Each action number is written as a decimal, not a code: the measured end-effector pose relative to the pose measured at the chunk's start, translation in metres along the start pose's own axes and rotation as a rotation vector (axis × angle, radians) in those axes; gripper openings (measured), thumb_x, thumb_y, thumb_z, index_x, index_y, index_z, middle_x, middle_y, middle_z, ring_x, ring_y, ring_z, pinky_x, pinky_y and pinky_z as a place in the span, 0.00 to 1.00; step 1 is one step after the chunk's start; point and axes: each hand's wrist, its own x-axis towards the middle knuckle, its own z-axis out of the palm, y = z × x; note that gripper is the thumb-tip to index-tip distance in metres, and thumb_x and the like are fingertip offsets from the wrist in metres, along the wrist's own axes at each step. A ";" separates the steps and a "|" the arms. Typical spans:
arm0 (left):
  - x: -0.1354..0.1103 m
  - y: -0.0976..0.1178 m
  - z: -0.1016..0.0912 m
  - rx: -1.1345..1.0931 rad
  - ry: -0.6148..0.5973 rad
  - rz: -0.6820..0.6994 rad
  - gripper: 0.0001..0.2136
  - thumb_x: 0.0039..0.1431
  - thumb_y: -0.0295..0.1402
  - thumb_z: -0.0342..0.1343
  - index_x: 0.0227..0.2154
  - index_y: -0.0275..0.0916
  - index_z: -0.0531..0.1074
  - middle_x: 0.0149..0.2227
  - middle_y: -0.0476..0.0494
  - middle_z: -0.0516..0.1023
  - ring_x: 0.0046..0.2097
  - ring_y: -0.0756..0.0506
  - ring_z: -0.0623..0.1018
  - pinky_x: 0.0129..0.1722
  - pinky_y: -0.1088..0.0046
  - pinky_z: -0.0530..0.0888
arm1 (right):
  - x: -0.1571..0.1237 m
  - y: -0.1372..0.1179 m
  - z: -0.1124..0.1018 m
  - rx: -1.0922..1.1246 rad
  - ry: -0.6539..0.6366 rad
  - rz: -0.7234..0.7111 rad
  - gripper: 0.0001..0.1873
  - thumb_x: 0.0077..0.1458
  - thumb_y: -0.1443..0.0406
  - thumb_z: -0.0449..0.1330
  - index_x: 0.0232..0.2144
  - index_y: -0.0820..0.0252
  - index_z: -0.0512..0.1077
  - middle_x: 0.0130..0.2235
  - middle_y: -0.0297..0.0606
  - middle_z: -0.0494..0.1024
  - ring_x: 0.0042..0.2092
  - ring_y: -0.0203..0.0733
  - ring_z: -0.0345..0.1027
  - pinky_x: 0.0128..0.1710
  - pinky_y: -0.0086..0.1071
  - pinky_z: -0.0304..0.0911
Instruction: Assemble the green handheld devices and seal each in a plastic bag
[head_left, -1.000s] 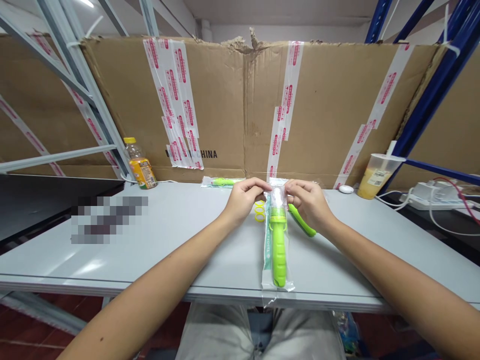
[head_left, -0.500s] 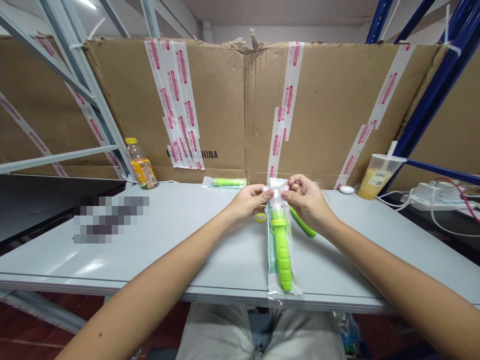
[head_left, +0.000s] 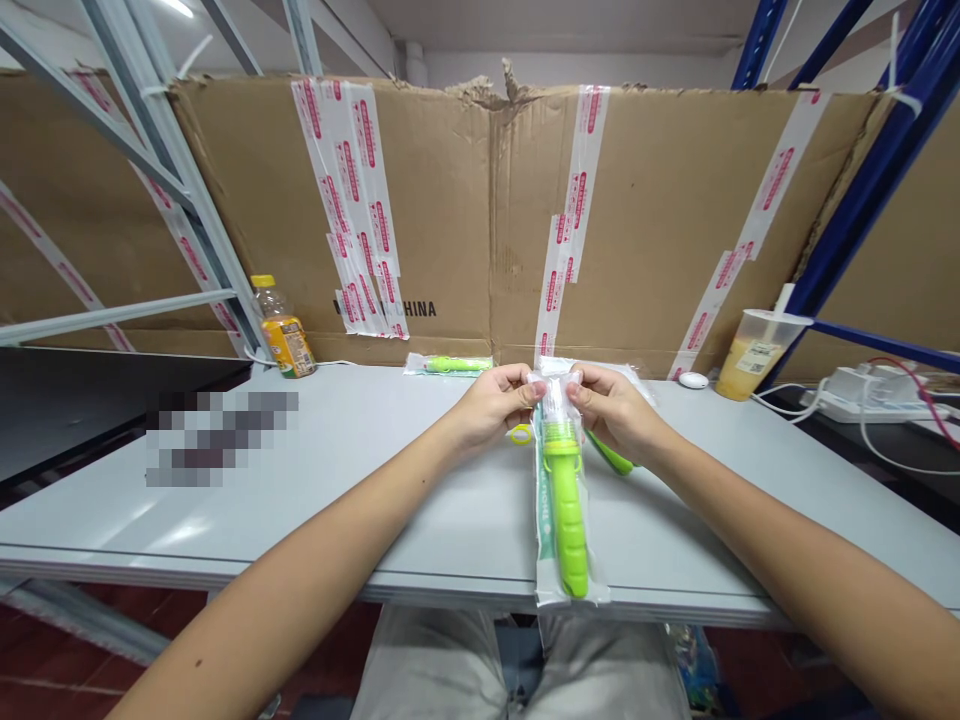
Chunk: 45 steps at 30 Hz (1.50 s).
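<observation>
A clear plastic bag (head_left: 566,560) with a green-handled tool (head_left: 567,505) inside lies lengthwise on the grey table (head_left: 315,490), its near end over the front edge. My left hand (head_left: 491,405) pinches the bag's far end from the left. My right hand (head_left: 611,405) pinches the same end from the right. A yellow ring (head_left: 519,433) lies just under my left hand. A second loose green tool (head_left: 611,457) lies beneath my right hand, partly hidden.
Another bagged green tool (head_left: 448,365) lies at the back against a taped cardboard wall (head_left: 465,220). A yellow-capped drink bottle (head_left: 281,330) stands back left. A plastic cup (head_left: 757,350), a white puck (head_left: 692,379) and a power strip with cables (head_left: 862,395) sit at the right.
Both hands kept pinching the bag's far end and fiddled with it. The bag's near end swung slightly to the right. One yellow ring went out of sight under my left hand.
</observation>
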 end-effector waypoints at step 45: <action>0.017 0.016 -0.165 -0.135 1.047 0.192 0.05 0.64 0.25 0.52 0.31 0.34 0.67 0.23 0.49 0.70 0.29 0.52 0.75 0.41 0.69 0.80 | 0.006 -0.005 -0.007 0.030 0.229 0.015 0.15 0.53 0.54 0.66 0.31 0.57 0.68 0.30 0.33 0.69 0.28 0.36 0.65 0.20 0.29 0.60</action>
